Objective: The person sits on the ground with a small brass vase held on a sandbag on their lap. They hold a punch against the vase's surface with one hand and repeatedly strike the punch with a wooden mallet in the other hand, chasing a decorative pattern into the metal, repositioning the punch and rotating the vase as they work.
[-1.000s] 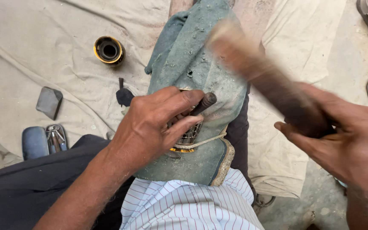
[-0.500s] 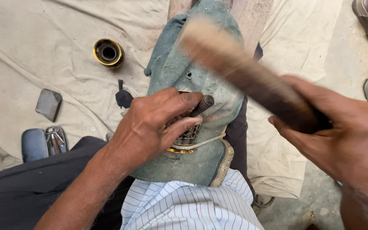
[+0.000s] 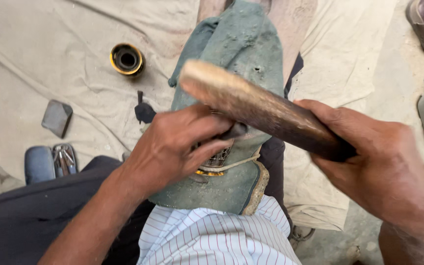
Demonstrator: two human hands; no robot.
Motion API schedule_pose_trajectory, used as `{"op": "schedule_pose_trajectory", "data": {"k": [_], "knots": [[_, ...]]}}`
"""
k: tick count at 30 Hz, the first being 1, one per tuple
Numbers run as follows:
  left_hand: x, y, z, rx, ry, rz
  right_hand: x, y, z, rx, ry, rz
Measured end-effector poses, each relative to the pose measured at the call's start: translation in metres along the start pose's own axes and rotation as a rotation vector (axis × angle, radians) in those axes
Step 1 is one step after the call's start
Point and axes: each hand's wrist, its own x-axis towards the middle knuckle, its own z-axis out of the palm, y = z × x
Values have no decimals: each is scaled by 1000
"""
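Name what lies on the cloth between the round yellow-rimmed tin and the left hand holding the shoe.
In the head view, a small dark tool lies on the beige cloth between the round tin and the left hand.

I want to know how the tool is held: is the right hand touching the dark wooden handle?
Touching. The head view shows the right hand wrapped around the dark end of the wooden handle, fingers closed over it with no gap.
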Motion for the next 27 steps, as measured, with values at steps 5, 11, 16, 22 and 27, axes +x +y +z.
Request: {"op": "schedule_pose_trajectory", "data": {"k": [5,11,16,22,27], "knots": [[-13,14,-10,-255,290,-174,-17,29,27,309,196,178],[-20,14,5,-308,278,-306,-24,48,62,933,113,565],[-19,15,26,-260,178,-296,-37,46,46,874,210,498],[-11,26,28,-171,198,-347,-47,53,16,1018,197,106],[-10,38,34,-13,258,-290,-31,43,4,75,-15,698]]}}
